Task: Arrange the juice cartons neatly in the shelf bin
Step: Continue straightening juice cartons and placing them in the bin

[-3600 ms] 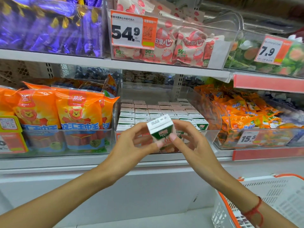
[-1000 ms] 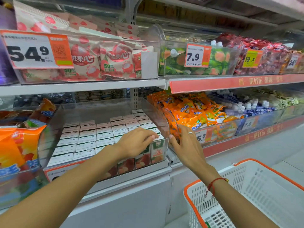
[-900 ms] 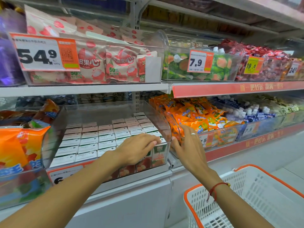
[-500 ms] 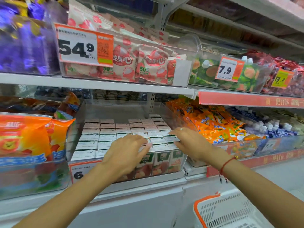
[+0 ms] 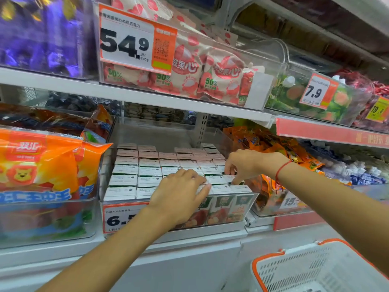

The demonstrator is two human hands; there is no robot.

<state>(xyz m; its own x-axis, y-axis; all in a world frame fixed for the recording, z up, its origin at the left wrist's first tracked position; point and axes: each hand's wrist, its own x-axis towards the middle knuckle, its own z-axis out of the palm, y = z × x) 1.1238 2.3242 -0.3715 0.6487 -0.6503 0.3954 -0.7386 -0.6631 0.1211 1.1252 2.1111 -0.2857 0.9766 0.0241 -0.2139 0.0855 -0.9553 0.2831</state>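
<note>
The shelf [image 5: 134, 95] carried a row of clear bins, and the juice bin [image 5: 251, 199] sat in the middle of the lower tier, between orange snack bags [image 5: 42, 165] on the left and smaller orange packets [image 5: 273, 148] on the right. Inside it the juice cartons [image 5: 147, 165] stood upright in tidy rows, tops level, with a few gaps at the back edge. A white basket [image 5: 315, 268] waited below, at the right.

The left hand [image 5: 181, 194] lay over the front rows, fingers fairly straight and pressing the carton tops. The right hand [image 5: 246, 163] reached in near the bin's right wall, fingertips bent down into the second row from the front; whether it pinched a carton I could not tell. The cartons by that wall lay directly under it, so it seemed the likelier hand to straighten them.
</note>
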